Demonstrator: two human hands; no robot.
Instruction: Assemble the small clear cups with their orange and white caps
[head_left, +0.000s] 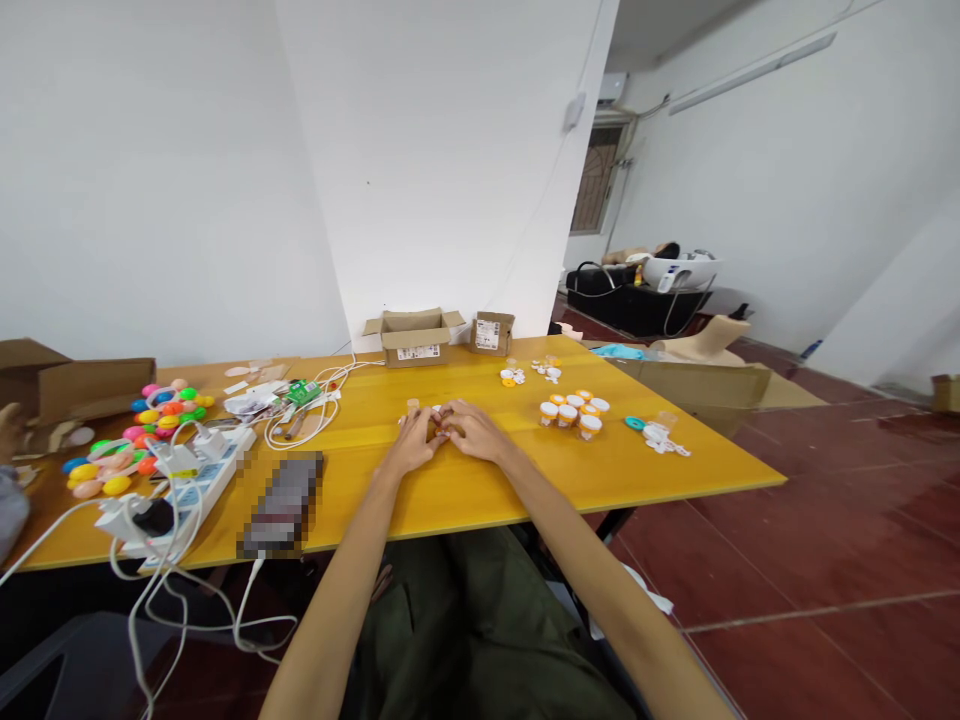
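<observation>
My left hand (412, 442) and my right hand (474, 432) meet over the middle of the yellow table (465, 495), fingers bent and fingertips close together. Both look closed, but what is between the fingers is too small and covered to name. A bit of something white (437, 409) shows between the hands. Just beyond the left fingers stands a small clear cup-like thing (412, 405). To the right of my hands is a group of several small tubs with white and orange lids (568, 412).
Small white pieces (660, 438) lie beside a teal ring (634, 423) at the right; more white and orange pieces (513, 377) sit farther back. Cardboard boxes (414, 340) stand at the wall. Left are colourful plastic eggs (166, 410), a power strip (202, 490) and a phone (283, 503).
</observation>
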